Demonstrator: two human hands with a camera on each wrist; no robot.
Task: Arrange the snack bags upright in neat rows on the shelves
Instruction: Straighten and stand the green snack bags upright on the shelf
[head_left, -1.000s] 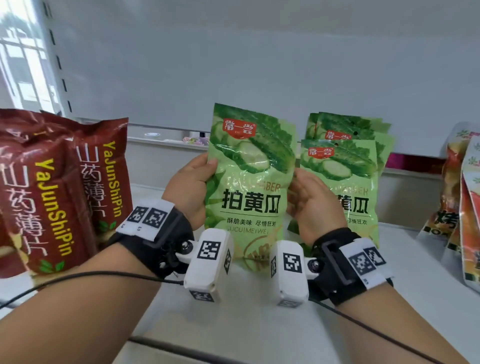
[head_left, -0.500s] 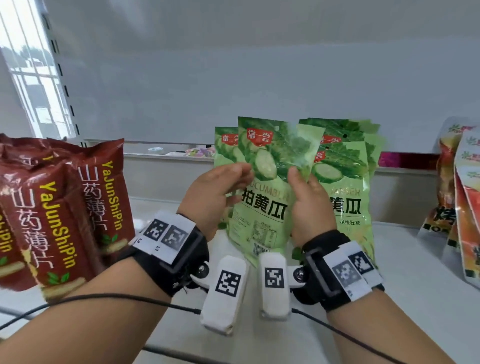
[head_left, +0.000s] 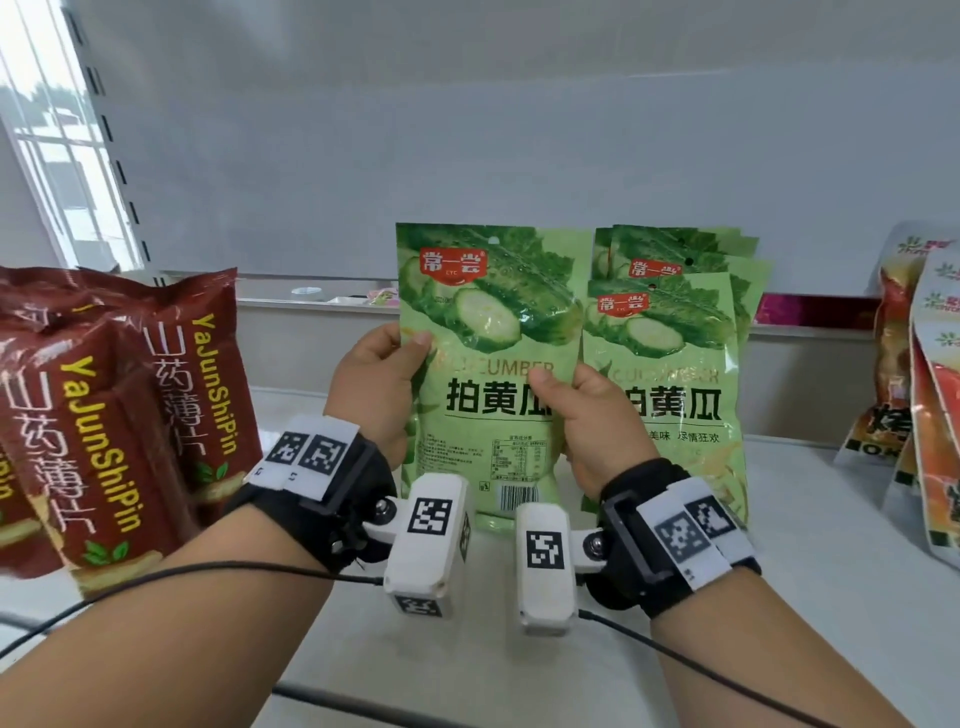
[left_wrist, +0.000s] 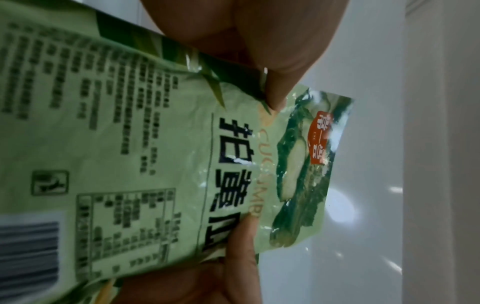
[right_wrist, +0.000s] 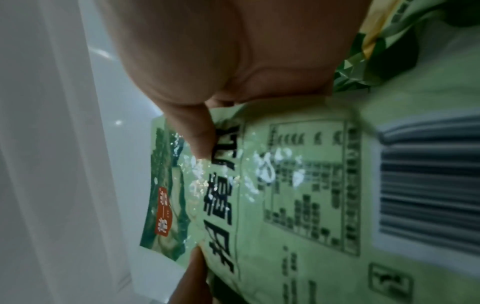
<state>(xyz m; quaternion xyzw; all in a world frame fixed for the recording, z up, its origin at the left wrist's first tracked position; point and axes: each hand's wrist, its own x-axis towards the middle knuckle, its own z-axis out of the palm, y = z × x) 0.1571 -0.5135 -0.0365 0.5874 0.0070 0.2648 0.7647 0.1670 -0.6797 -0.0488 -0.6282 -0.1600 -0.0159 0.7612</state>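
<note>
Head view: a green cucumber snack bag (head_left: 488, 374) is held upright above the shelf (head_left: 779, 571), pinched at its edges by the left hand (head_left: 376, 389) and right hand (head_left: 597, 431), just left of the standing cucumber bags (head_left: 670, 384). Left wrist view: thumb clamped on the bag's printed back. Right wrist view: likewise. It should be turned front-out and set flush with the row.

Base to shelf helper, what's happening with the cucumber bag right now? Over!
Left hand and right hand both grip the cucumber bag by its sides. Bag upright, back panel facing us, beside the green stack. Nothing blocking.
</note>
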